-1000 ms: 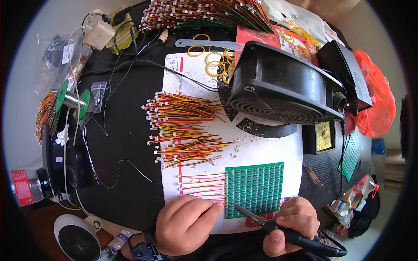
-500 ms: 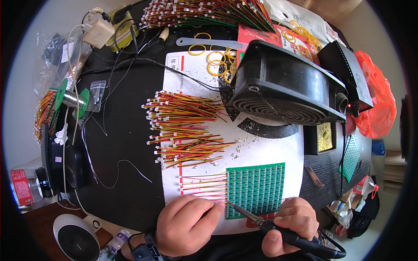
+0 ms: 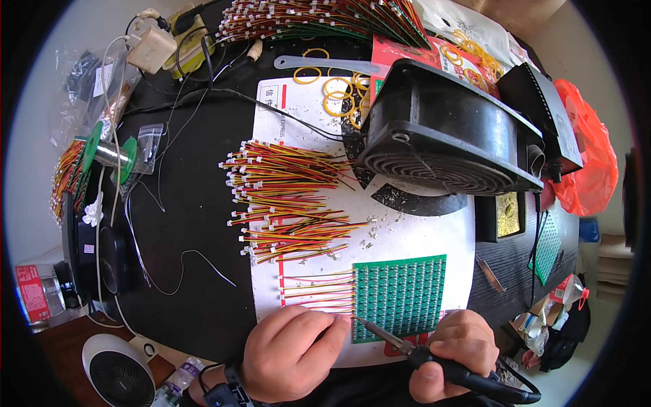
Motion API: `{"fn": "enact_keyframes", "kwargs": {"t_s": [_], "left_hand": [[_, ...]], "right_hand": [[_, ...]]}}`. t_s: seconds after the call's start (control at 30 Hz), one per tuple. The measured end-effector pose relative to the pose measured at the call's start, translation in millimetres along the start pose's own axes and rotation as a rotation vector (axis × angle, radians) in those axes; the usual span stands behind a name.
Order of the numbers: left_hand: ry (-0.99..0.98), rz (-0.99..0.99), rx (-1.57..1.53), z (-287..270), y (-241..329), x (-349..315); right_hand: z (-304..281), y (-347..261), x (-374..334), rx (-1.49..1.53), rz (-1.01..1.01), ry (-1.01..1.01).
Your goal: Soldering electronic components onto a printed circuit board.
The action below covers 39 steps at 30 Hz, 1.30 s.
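Observation:
My right hand [image 3: 458, 356] is wrapped round the black handle of a soldering iron [image 3: 386, 334]. Its metal tip touches the left edge of a green circuit board panel [image 3: 400, 295], near the lower corner. My left hand [image 3: 288, 353] is closed, thumb and finger pinching a thin wire lead at that same edge. Above this hand, several wire leads [image 3: 315, 292] with white connectors run left from the panel's edge. Farther up lies a thick pile of red, yellow and black connector wires [image 3: 288, 197]. The fingers partly hide the pinched wire.
A black fan [image 3: 447, 129] stands behind the panel, beside a black box [image 3: 542, 122] and a soldering tip cleaner [image 3: 507, 214]. Yellow rubber bands [image 3: 339, 98] and another wire bundle [image 3: 319, 24] lie at the back. A solder spool [image 3: 108, 154] stands at left. Metal scraps dot the white sheet [image 3: 413, 234].
Both hands keep nearly the same place, with the iron's tip still at the panel's left edge. The whole view has shifted very slightly.

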<state>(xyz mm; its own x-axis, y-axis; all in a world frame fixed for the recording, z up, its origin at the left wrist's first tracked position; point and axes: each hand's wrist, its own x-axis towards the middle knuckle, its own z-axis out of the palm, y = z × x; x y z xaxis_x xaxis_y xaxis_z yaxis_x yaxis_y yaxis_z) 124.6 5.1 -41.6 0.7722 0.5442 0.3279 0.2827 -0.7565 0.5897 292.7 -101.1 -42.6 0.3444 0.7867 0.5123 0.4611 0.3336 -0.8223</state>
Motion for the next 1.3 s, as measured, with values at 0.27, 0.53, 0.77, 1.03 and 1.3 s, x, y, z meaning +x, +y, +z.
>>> {"fn": "enact_keyframes", "kwargs": {"t_s": [0.27, 0.53, 0.77, 1.03, 1.3], "left_hand": [[0.040, -0.029, -0.001, 0, 0, -4], [-0.003, -0.008, -0.020, -1, -2, -3], [0.002, -0.007, -0.003, -1, -1, -2], [0.011, -0.006, -0.002, 0, -2, -3], [-0.005, 0.004, -0.010, -1, -2, -3]], "right_hand": [[8, 8, -3, 0.061, -0.027, 0.068], [3, 4, -2, 0.028, 0.012, 0.012], [3, 3, -2, 0.016, 0.019, -0.006], [3, 3, -2, 0.022, 0.024, -0.002], [4, 4, -2, 0.038, 0.013, 0.014]]}}
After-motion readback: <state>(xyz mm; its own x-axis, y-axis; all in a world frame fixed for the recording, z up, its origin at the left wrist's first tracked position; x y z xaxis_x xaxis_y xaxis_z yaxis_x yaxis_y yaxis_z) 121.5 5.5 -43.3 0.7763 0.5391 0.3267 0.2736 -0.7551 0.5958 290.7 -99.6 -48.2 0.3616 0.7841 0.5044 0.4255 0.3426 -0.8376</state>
